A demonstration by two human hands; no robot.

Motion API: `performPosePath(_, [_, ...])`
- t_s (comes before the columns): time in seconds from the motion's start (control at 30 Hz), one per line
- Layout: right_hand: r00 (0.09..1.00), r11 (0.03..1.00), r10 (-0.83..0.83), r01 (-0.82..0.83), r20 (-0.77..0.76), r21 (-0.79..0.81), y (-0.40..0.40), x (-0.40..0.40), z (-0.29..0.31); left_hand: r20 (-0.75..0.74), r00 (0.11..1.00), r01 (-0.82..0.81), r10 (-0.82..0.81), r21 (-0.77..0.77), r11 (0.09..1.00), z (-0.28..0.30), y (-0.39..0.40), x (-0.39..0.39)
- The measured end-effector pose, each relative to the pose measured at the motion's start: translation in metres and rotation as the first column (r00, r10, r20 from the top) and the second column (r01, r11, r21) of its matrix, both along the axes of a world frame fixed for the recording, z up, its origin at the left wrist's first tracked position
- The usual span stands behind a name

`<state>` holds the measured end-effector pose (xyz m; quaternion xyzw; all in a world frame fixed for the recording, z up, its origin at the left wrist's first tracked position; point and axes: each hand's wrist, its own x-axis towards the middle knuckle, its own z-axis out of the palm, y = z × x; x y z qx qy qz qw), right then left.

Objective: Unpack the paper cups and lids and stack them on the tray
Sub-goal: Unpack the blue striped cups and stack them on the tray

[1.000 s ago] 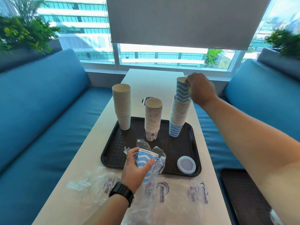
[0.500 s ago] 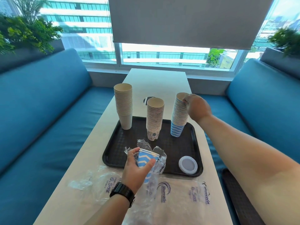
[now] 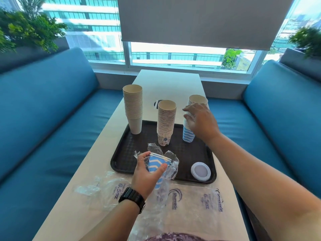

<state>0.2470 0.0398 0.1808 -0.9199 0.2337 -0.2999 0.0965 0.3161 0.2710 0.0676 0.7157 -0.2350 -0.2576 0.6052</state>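
blue-and-white cups [image 3: 157, 165], a short nested stack still half inside a clear plastic sleeve [image 3: 171, 166], are sitting in the left hand [image 3: 147, 174]. its fingers are curling round the stack just under the rims, thumb on the right side and the other fingers on the left, over the near edge of the black tray [image 3: 121, 157]. the right hand [image 3: 201, 121] is hanging with its fingers spread and loose, holding nothing; the fingertips are lying just in front of the blue striped stack [image 3: 188, 134], but i cannot tell if they are touching it. left of these fingers the patterned stack [image 3: 165, 122] is standing on the tray, and further left the plain beige stack [image 3: 132, 108]. a white lid [image 3: 200, 171] is lying in the tray corner, right of the left hand's thumb. empty printed bags [image 3: 191, 200] are lying on the white table [image 3: 166, 82] below the left wrist.
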Motion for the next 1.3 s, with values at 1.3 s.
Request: performPosePath(1.3, [0.971, 0.715, 0.231, -0.132, -0.054, 0.686, 0.088, -0.023, -0.055, 0.061, 0.998, -0.027, 0.026, 0.013, 1.0, 0.002, 0.004, -0.001])
